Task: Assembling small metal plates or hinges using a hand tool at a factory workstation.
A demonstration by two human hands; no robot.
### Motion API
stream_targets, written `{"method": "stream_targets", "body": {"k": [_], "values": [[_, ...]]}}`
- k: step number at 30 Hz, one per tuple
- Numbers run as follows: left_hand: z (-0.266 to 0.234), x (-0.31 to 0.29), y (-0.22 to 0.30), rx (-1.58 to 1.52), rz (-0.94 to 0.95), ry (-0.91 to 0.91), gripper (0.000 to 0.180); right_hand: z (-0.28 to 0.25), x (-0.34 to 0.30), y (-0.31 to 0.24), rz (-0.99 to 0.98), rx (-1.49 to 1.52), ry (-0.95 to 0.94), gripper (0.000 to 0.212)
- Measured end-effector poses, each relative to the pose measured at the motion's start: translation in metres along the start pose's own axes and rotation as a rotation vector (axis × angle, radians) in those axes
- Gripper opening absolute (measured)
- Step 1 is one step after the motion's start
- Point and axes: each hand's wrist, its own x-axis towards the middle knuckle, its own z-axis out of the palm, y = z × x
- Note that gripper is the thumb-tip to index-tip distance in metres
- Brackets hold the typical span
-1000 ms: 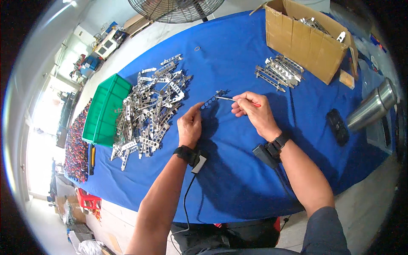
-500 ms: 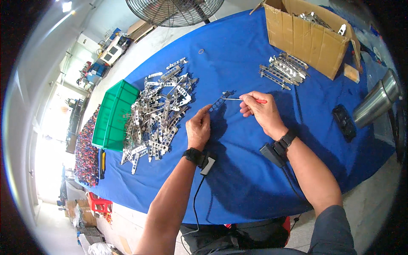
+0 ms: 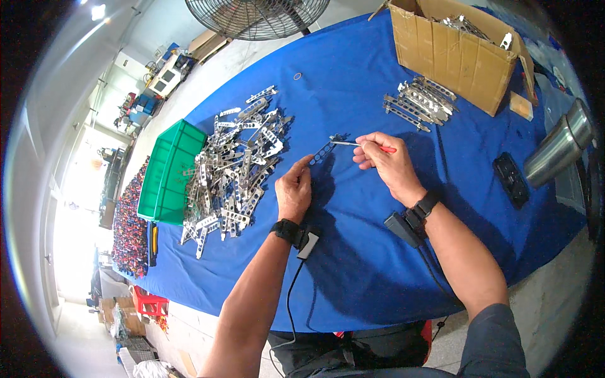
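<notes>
My left hand (image 3: 293, 190) pinches the near end of a flat metal strip with a row of holes (image 3: 322, 153), which points away and to the right above the blue cloth. My right hand (image 3: 387, 165) is closed on a thin tool with a red handle and a slim metal shaft (image 3: 345, 143); its kind is too small to tell. The tool's tip meets the strip near its far end. Left of my hands lies a loose pile of similar metal strips (image 3: 242, 167). Beyond my right hand, more strips (image 3: 421, 103) lie side by side in a row.
A green plastic bin (image 3: 165, 183) stands left of the pile. At the back right is an open cardboard box (image 3: 450, 57) holding metal pieces. A steel tumbler (image 3: 558, 148) and a black object (image 3: 510, 179) sit at right. A large fan (image 3: 258, 16) stands beyond the table.
Both hands hold nearly the same places, with the tool's tip still at the strip's far end. The whole view has shifted very slightly.
</notes>
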Motion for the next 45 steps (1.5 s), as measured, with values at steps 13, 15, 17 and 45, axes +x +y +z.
{"method": "stream_targets", "body": {"k": [13, 15, 17, 45], "values": [[0.000, -0.001, 0.002, -0.010, -0.009, -0.004, 0.026, -0.004, -0.003, -0.006, -0.001, 0.023, -0.016, 0.019], [-0.001, -0.001, 0.004, 0.014, -0.021, -0.010, 0.027, -0.001, -0.003, -0.005, 0.004, 0.016, -0.023, 0.018], [-0.001, -0.001, 0.007, 0.023, -0.024, -0.012, 0.028, 0.002, -0.004, -0.004, 0.027, -0.012, -0.007, 0.018], [-0.001, 0.000, 0.006, 0.009, -0.028, -0.016, 0.026, 0.003, -0.004, -0.005, 0.010, -0.078, -0.030, 0.020]]}}
